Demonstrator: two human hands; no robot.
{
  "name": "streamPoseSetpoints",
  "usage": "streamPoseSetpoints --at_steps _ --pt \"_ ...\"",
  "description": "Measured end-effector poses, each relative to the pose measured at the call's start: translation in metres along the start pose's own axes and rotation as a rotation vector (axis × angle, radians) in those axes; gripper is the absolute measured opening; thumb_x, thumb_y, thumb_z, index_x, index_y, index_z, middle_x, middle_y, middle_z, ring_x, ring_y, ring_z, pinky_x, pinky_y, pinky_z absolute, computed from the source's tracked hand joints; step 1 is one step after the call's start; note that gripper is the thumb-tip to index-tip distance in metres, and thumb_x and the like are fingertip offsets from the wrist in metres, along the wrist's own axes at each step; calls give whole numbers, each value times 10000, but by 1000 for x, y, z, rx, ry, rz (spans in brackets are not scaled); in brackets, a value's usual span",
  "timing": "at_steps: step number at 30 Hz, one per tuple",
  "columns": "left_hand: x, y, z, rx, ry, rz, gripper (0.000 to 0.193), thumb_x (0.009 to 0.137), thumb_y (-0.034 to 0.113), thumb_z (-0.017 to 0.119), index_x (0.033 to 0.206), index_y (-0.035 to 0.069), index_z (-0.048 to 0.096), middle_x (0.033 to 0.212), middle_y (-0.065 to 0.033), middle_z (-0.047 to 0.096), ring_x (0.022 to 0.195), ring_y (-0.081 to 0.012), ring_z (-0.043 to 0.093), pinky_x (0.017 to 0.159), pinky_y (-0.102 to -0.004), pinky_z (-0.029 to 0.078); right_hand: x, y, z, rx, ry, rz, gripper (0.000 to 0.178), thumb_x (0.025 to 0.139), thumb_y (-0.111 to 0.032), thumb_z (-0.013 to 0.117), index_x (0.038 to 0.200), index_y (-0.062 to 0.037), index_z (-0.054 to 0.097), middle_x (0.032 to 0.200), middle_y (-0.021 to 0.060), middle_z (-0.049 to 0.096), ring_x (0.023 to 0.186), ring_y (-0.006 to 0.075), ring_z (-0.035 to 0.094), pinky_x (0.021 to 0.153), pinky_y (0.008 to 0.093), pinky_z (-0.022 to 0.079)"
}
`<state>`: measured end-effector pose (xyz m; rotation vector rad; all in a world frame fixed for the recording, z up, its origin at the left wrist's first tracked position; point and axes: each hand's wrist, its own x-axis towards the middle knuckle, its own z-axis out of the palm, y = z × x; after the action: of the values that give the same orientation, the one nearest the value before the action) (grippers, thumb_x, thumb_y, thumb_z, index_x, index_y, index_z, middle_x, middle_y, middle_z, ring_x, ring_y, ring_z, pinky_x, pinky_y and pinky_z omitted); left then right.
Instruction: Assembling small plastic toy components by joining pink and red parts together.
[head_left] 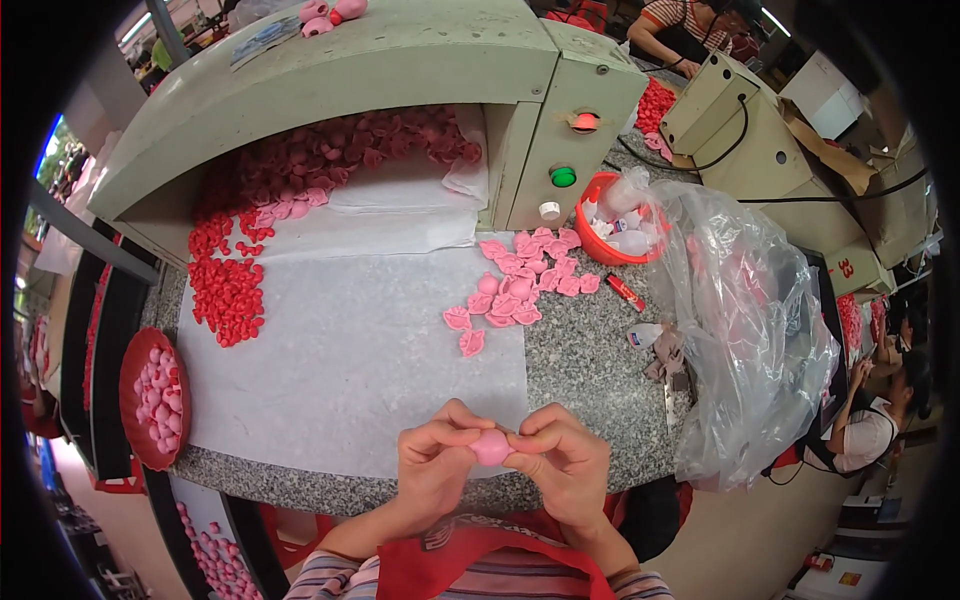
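A small round pink piece [490, 448] is pinched between my two hands, just over the near edge of the worktable. My left hand [436, 458] grips its left side with thumb and fingertips. From the other side, my right hand [562, 462] closes thumb and forefinger on its upper right. Beyond my hands, pink leaf-shaped pieces [520, 290] lie scattered on a white sheet [340, 370] and the granite top. Small red pieces [226, 300] are heaped at the sheet's left. Whatever detail sits under my fingertips is hidden.
A green metal housing [330, 90] with lit buttons spans the back, pink pieces piled inside. An orange basket [126, 400] of pink balls stands left. At right are a red bowl [598, 246] with bottles, a red tube [626, 292] and a clear plastic bag [750, 340]. Other people sit beyond.
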<state>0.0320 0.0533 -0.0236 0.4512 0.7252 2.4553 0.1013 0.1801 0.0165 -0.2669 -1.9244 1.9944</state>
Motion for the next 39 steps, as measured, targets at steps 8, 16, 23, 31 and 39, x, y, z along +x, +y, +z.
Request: streamPoseSetpoints --at_steps 8,16,23,31,39 --pt "17 7 1 71 297 -299 147 840 54 545 960 11 616 960 -83 561 909 -187 568 810 -322 466 17 37 -11 387 35 304 102 763 19 617 864 9 627 896 68 566 780 150 550 710 255 440" --pt "39 47 -6 493 -237 -321 252 769 34 630 1019 7 622 1059 -118 516 843 -158 546 750 -272 458 14 40 -20 1006 -290 748 167 814 -37 552 960 26 603 990 149 601 881 209 586 785 333 467" --pt "52 61 -8 504 -680 -364 318 676 32 714 988 37 652 1097 -130 511 743 -148 547 650 -252 472 2 51 -14 1278 -402 926 226 789 -24 555 1008 27 578 1011 108 593 956 232 572 840 414 453" --pt "56 60 -3 630 -808 -205 322 640 12 725 953 34 652 966 -93 612 793 -182 610 624 -264 494 3 56 -9 1417 -556 882 317 763 -57 584 1054 64 542 1057 156 566 977 271 563 846 440 450" --pt "46 51 -4 667 -693 -162 304 619 33 746 906 27 646 950 -84 621 784 -191 621 633 -281 500 2 63 -11 1457 -537 879 377 765 -84 582 1089 95 511 1066 173 563 985 282 560 829 435 461"
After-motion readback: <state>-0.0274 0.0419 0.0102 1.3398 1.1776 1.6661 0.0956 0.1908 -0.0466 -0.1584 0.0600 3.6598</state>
